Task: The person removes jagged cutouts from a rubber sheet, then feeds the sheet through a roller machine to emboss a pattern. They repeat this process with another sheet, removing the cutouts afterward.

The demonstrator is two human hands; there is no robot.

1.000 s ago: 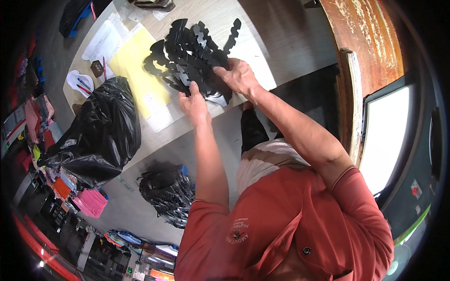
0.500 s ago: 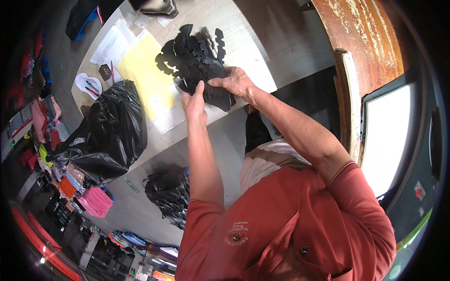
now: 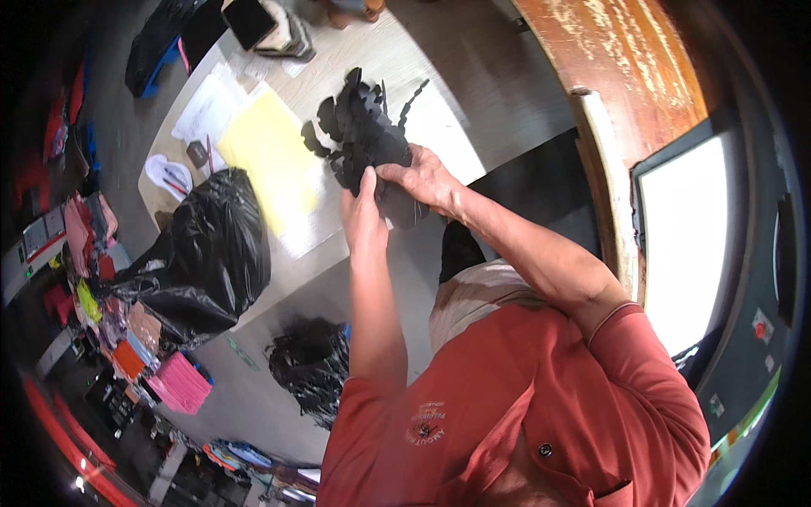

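Note:
A bundle of thin black cut pieces with notched, scalloped edges [image 3: 359, 127] is held over the near edge of the table, its pieces fanning out at the far end. My left hand [image 3: 365, 211] grips its near left side, thumb on top. On the right, my right hand [image 3: 420, 179] pinches the same bundle, its thumb close to the other thumb. The fingers beneath are hidden. What the pieces are made of I cannot tell. Left of the bundle, a yellow sheet [image 3: 266, 156] lies on the table beside white papers [image 3: 209, 103].
A black plastic bag [image 3: 211, 253] bulges over the table's [image 3: 422, 59] left edge. Pens rest in a white dish [image 3: 167, 176]. A dark phone-like slab [image 3: 248, 23] tops a pile at the back. Below stands a dark, filled bag [image 3: 311, 363]. A worn wooden board [image 3: 625, 51] borders the right.
The bundle has been drawn slightly nearer to me and its pieces have shifted, with one strip sticking out to the right. Both hands keep their grip. The view has tilted a little.

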